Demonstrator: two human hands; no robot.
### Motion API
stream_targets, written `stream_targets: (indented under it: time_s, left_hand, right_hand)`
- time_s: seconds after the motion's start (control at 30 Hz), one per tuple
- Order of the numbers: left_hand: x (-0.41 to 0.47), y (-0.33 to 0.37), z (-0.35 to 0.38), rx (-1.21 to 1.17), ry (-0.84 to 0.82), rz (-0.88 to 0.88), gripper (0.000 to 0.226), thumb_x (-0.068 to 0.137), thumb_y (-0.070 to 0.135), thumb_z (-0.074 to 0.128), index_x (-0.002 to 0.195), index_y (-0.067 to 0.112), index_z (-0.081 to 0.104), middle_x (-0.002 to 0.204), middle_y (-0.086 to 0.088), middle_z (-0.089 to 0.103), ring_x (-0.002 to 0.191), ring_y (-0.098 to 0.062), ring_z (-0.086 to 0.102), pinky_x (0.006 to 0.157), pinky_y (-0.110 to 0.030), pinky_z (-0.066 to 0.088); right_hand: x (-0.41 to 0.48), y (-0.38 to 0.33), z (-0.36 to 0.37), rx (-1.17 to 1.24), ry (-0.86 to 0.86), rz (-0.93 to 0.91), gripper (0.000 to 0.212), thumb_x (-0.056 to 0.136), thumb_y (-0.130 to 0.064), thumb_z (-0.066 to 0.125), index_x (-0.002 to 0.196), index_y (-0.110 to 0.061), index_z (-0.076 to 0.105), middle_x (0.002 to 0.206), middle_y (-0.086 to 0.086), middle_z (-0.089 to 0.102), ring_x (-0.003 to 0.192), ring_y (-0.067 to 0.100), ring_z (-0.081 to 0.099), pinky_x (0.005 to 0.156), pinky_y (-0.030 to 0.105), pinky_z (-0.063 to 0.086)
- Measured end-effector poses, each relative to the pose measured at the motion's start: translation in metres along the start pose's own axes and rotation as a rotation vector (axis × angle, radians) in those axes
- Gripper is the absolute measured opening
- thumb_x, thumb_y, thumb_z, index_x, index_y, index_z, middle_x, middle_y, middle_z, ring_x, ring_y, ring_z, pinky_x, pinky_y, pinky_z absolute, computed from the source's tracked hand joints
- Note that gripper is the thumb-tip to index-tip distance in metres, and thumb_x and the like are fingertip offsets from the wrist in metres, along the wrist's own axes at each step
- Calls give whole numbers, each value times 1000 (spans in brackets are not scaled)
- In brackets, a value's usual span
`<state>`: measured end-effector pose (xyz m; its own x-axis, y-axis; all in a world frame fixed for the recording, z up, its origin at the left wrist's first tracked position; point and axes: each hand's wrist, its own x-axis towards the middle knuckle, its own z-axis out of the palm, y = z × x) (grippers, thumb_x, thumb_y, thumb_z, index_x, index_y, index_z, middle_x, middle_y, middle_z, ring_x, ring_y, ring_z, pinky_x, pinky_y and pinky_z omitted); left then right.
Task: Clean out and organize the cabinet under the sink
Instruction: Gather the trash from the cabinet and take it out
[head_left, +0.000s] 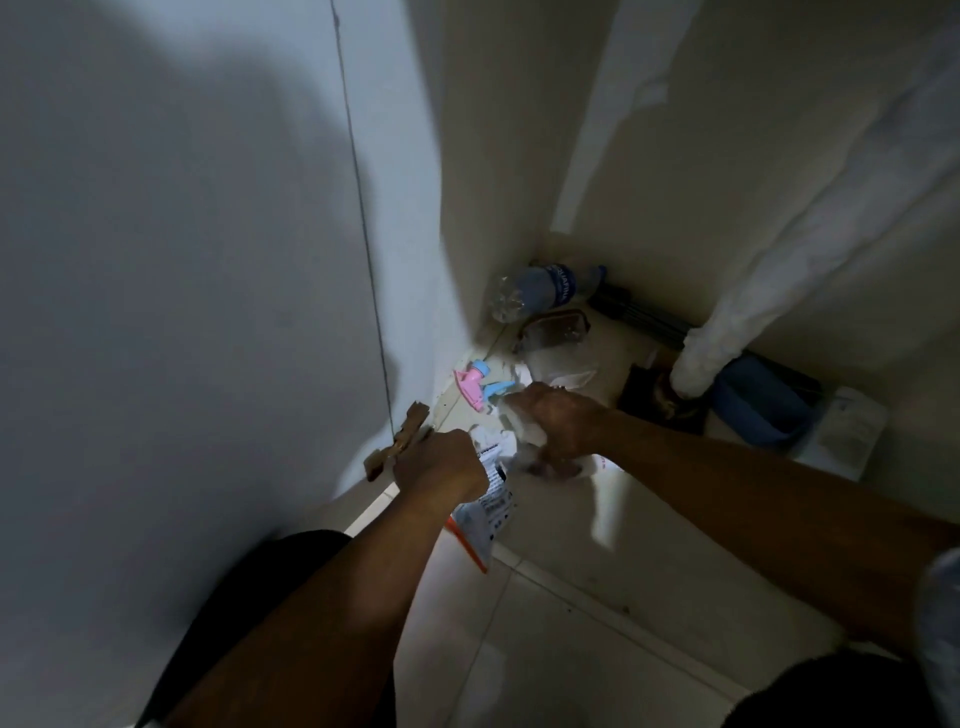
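At cabinet mouth, left side: your left hand (439, 462) is clenched on the top of a printed packet (488, 514), which hangs down from the fist toward the floor tiles.
Centre: your right hand (558, 426) is closed on crumpled white wrappers (511, 415) at the front of the cabinet floor (613, 364).
Key relation: the pink-and-blue spray head (480, 387) lies just beyond and left of your right hand, long axis pointing back-left to front-right; your right hand is the nearer.
Rear: the plastic bottle (545, 291) lies on its side against the back corner.
Obscured: motion blur hides both hands' fingers; items by the white drain hose (737, 312) are too dark to identify.
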<state>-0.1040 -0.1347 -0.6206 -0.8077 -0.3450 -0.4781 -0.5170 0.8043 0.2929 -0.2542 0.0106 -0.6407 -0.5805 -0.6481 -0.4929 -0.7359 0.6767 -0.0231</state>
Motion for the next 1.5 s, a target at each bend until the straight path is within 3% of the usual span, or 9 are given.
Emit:
stream_targets:
  time_s: [0.17,0.37,0.7,0.87,0.93,1.03,1.17,1.33,1.5]
  left_hand:
    - [1,-11,1,54,17,14,9,91,20,65,99,16,62,85,-1,58,92,-24,70,67,-29,48]
    - [-1,-6,-1,122,11,4,4,92,15,63,92,16,59,99,-6,67,103,-27,72,74,-33,52]
    - [0,-7,3,158,74,34,7,93,9,59,96,15,61,113,-9,72,104,-29,73,69,-31,48]
    - [4,-12,5,100,66,8,21,92,10,59,74,15,50,93,-5,63,85,-23,66,57,-27,41]
    - [4,-12,6,90,44,5,9,92,14,65,86,14,59,92,-2,59,82,-21,62,60,-29,47]
    - [6,-15,6,104,-8,28,12,94,22,69,99,16,60,91,-4,58,83,-22,62,66,-32,51]
    - [8,-15,7,114,-34,73,8,93,20,66,100,15,64,79,0,54,83,-21,62,61,-26,44]
    - [11,-8,6,-1,-40,53,22,86,13,66,74,17,49,75,0,54,67,-16,55,51,-22,34]
    - [15,2,4,-206,57,42,14,90,21,69,97,14,59,90,1,57,85,-17,52,51,-23,29]
  right_hand:
    - [17,2,18,-41,62,-52,83,86,-19,76,157,-18,34,146,18,41,124,37,59,103,40,50]
    - [3,11,5,48,159,-101,19,86,-13,72,101,-2,73,109,19,71,107,34,65,86,33,42]
    - [-8,6,-29,236,78,-20,36,81,-24,86,111,-6,76,109,9,74,100,24,69,84,33,53]
    - [0,-40,-15,286,-35,-218,67,87,-5,71,147,-23,50,132,15,52,109,25,59,98,36,50]
    - [0,-44,-3,155,-40,-291,74,87,-19,69,155,-28,39,141,14,45,114,25,57,97,35,51]
    - [-4,-44,10,129,-60,-290,43,74,-24,67,116,-27,63,118,6,58,94,28,65,69,19,51]
    - [-6,-24,4,266,75,-239,10,79,-6,69,78,-13,76,88,8,77,85,29,73,70,17,46]
    - [-19,12,-29,525,394,-33,19,78,20,66,76,2,67,78,10,73,72,12,77,65,40,60]
    - [-40,36,-51,953,562,290,23,82,-10,86,99,-4,72,96,9,77,87,23,73,78,33,55]
